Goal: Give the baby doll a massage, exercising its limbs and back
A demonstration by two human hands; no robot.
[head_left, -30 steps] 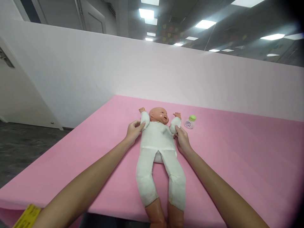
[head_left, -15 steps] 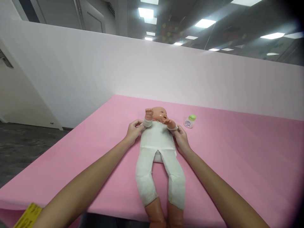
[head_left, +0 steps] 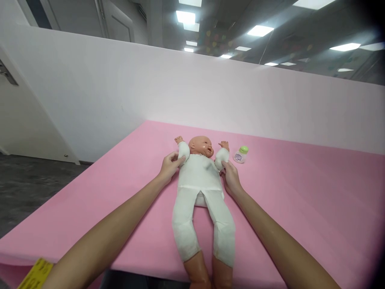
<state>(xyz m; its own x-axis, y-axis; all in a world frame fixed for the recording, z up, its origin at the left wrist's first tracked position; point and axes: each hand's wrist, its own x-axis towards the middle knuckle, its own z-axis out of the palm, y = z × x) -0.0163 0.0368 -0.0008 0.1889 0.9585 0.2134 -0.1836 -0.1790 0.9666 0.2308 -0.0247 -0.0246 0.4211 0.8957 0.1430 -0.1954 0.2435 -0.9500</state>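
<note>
A baby doll point(head_left: 200, 180) in a white one-piece suit lies on its back on the pink table point(head_left: 300, 192), head away from me, bare feet past the near edge. My left hand point(head_left: 170, 165) grips the doll's sleeved arm on the left side. My right hand point(head_left: 231, 176) grips the sleeved arm on the right side. Both doll arms are spread outward and up beside its head.
A small clear bottle with a green cap point(head_left: 241, 154) lies on the table just right of the doll's head. A white partition wall point(head_left: 210, 92) runs behind the table. Dark floor point(head_left: 27, 184) lies to the left. A yellow tag point(head_left: 35, 274) is on my left forearm.
Half a second ago the doll's arms were folded in over its chest; now both hands have spread them outward again, as they were one second ago.
</note>
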